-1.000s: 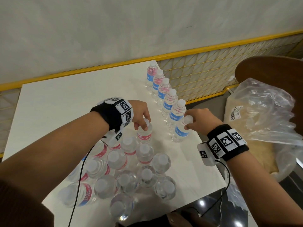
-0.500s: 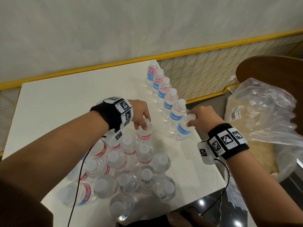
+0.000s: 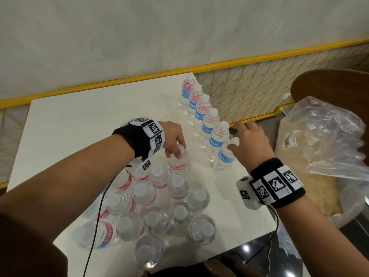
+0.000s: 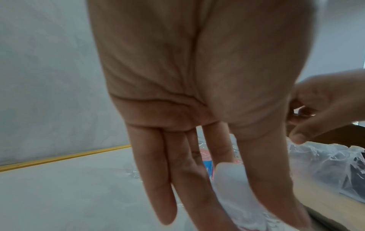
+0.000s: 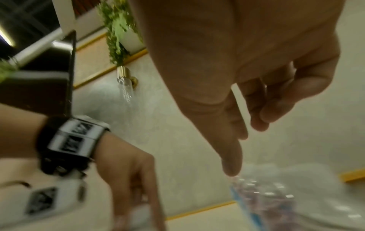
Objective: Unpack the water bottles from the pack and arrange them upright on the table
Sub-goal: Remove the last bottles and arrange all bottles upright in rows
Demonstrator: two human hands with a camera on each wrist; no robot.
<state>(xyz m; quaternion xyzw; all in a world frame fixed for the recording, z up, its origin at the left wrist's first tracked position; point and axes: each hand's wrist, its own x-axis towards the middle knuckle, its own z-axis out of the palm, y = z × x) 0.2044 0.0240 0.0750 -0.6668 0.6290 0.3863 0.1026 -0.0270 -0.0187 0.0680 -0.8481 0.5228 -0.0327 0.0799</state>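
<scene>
Left hand (image 3: 173, 139) pinching cap of bottle (image 3: 178, 163) at frame centre, top of cluster on surface (image 3: 79, 124). Right hand (image 3: 249, 142) fingers loose over row-end bottle (image 3: 224, 156) (released, likely). Full, heavy-ish, slick; hold by neck.

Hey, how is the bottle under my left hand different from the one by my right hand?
The left-hand bottle shows a pink label; the right-hand bottle shows blue. The left-hand bottle stands apart, beside the cluster; the right-hand bottle ends the row along the table edge. The left hand pinches its cap; the right hand only touches its cap. Both stand upright.
</scene>
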